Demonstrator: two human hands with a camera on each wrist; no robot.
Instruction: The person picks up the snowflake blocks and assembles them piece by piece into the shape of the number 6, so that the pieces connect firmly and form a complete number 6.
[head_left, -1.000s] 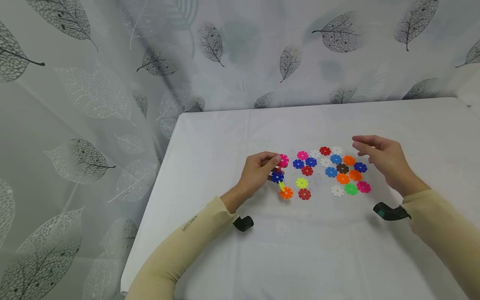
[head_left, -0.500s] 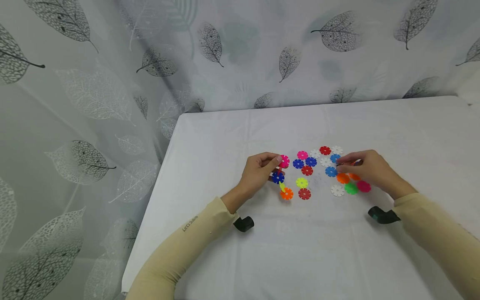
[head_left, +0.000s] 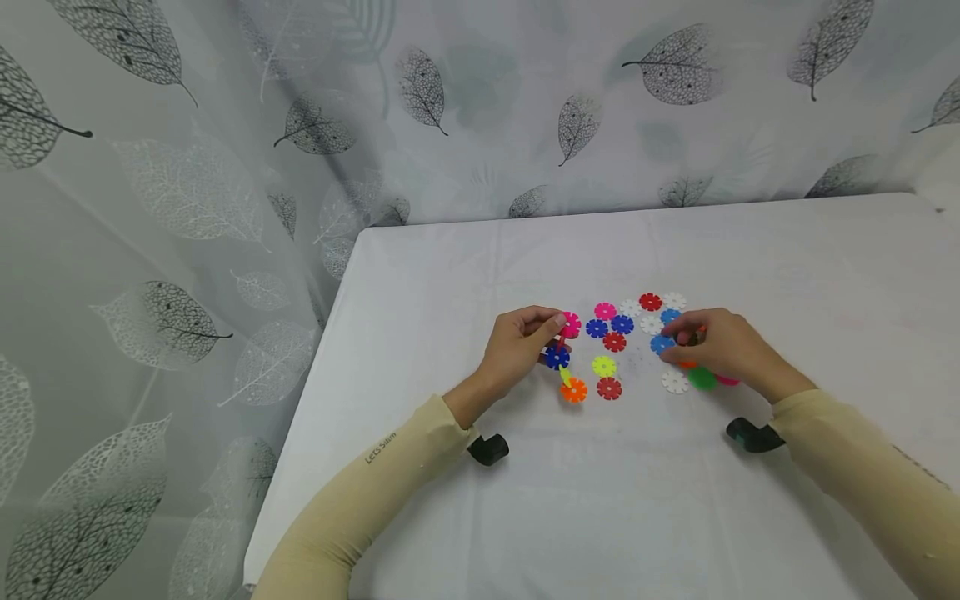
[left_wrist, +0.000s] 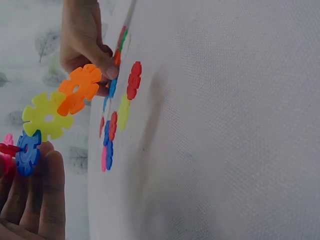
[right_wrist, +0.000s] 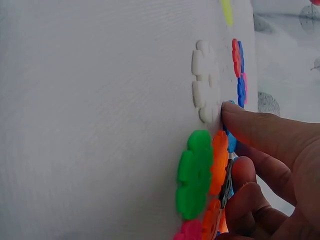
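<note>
My left hand (head_left: 517,350) pinches a short chain of plastic snowflake discs by its pink disc (head_left: 571,324). Below hang a red disc, a blue disc (head_left: 557,357), a yellow disc (left_wrist: 39,117) and an orange disc (left_wrist: 75,94), slotted into one another. Over the right-hand group of loose discs, the thumb and fingertips of my right hand (head_left: 723,343) pinch a light blue disc (head_left: 661,344) at the tabletop. Partly behind that hand lie orange discs (right_wrist: 218,160) and a green disc (right_wrist: 195,175); a white disc (head_left: 675,382) lies nearer me.
Between the hands, loose pink, blue and red discs (head_left: 614,342) lie flat, with a yellow disc (head_left: 603,367) nearer me. More discs, among them a red disc (head_left: 650,302), lie farther back on the white-covered table (head_left: 450,275). A leaf-print curtain (head_left: 480,108) hangs behind.
My right hand has come left and down from beside the discs onto the group, and its fingers have closed at the light blue disc. The left hand has stayed nearly still with the chain.
</note>
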